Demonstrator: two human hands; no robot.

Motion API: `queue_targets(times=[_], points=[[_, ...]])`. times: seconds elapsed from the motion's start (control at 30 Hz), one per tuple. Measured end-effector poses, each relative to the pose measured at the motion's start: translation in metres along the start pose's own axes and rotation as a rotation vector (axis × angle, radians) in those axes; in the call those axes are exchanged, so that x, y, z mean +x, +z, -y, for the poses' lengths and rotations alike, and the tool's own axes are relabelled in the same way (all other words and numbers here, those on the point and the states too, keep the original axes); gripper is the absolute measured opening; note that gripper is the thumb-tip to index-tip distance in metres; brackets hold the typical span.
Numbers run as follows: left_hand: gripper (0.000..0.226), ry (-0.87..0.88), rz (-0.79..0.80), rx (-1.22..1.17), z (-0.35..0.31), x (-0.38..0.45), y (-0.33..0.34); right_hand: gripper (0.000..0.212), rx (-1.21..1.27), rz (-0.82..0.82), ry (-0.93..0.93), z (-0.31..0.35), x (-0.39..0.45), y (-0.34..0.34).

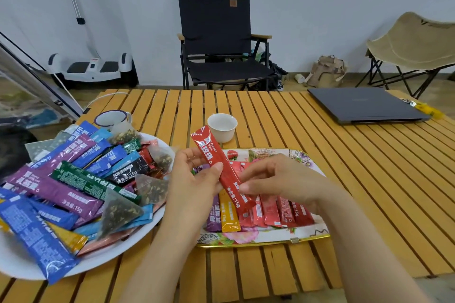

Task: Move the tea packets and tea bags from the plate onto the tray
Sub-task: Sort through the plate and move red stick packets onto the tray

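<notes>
A red tea packet [216, 162] slants above the left part of the flowered tray [317, 231]. My left hand [194, 184] pinches its middle between thumb and fingers, and my right hand [278, 179] pinches its lower end. On the tray lie a purple, a yellow and several red packets [270, 211] in a row. The white plate [123, 248] at the left is heaped with blue, purple, green and orange packets [59, 189] and pyramid tea bags [115, 211].
A small white cup [222, 128] stands just beyond the tray, an enamel mug [113, 118] behind the plate. A shut grey laptop [364, 106] lies at the far right of the slatted wooden table [344, 167]. Folding chairs stand beyond it.
</notes>
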State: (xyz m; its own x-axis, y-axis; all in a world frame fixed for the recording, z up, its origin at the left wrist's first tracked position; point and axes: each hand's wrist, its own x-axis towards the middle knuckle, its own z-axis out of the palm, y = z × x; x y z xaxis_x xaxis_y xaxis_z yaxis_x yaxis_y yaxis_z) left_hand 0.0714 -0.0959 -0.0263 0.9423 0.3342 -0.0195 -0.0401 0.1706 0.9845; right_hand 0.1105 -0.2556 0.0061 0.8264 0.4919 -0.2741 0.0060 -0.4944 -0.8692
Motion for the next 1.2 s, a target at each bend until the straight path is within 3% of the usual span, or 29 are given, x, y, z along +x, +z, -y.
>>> queue_targets(times=[0.13, 0.33, 0.53, 0.7, 0.9, 1.2], points=[[0.027, 0.033, 0.021, 0.097, -0.001, -0.001, -0.003, 0.005, 0.026, -0.014, 0.022, 0.001, 0.003, 0.001], [0.030, 0.312, 0.191, 0.936, 0.011, 0.005, -0.027, 0.013, -0.177, -0.356, 0.320, -0.018, -0.017, -0.039], [0.037, 0.260, 0.454, 1.078, 0.014, -0.003, -0.021, 0.022, -0.534, -0.483, 0.662, -0.048, -0.021, -0.052], [0.046, 0.282, 0.438, 1.233, 0.019, -0.003, -0.022, 0.027, -0.512, -0.608, 0.540, -0.050, -0.010, -0.047], [0.045, 0.279, 0.427, 1.253, 0.023, -0.003, -0.024, 0.010, -0.411, -0.434, 0.450, -0.055, -0.001, -0.039], [0.034, 0.285, 0.389, 1.207, 0.013, -0.003, -0.024, 0.009, -0.457, -0.506, 0.340, -0.047, 0.005, -0.038]])
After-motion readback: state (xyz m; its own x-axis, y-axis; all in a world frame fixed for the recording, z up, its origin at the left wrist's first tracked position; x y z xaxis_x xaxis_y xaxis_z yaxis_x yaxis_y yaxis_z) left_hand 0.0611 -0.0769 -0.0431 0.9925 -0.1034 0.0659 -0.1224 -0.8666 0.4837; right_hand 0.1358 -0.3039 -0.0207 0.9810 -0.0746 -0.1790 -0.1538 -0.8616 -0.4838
